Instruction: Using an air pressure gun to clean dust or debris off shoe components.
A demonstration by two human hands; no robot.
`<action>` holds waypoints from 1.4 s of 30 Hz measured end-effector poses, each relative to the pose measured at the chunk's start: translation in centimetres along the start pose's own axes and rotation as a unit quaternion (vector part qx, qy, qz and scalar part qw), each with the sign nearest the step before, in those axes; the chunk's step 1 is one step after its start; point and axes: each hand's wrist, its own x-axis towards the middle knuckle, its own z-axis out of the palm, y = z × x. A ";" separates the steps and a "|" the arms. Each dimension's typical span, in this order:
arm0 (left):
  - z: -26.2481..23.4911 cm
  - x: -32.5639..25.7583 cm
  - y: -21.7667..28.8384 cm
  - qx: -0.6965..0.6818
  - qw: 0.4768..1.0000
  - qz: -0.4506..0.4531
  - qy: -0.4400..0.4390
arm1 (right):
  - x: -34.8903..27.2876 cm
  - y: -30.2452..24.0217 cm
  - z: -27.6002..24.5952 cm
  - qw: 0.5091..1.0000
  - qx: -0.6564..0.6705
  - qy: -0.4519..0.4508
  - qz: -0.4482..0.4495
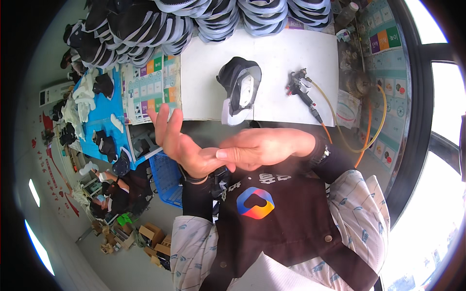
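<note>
Item: my two hands, raised over the edge of the white work sheet (291, 53). My left hand (177, 140) is released, palm up and fingers spread, grasping nothing. My right hand (264, 148) lies flat across it, fingers straight, the fingertips (224, 155) touching the heel of the left palm near the wrist; it holds nothing either. Item: black shoe upper (239, 87), resting on the sheet just beyond my hands, its pale inside facing up, untouched. Item: spray gun (302, 89), lying on its side on the same sheet to the right of the upper, its orange hose (364, 140) looping off past the table's right side. Item: stacked shoe uppers (213, 19), in rows along the far edge. Handling note, as I judge it: I seem to be wiping or rubbing the palms, so I should keep both hands clear of the upper's pale face, finish with them clean and dry, and only then reach forward for the upper or the gun.
</note>
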 end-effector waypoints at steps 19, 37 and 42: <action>-3.2 0.9 1.2 -0.049 0.991 0.021 0.123 | -2.2 -0.5 3.1 0.948 0.292 -0.114 -0.052; -1.2 1.7 1.2 -0.054 0.993 0.040 0.097 | -3.1 -0.2 1.1 0.965 0.245 -0.079 -0.056; -0.3 2.0 0.9 -0.085 0.989 0.017 0.122 | -3.1 0.3 1.9 0.933 0.326 -0.111 -0.104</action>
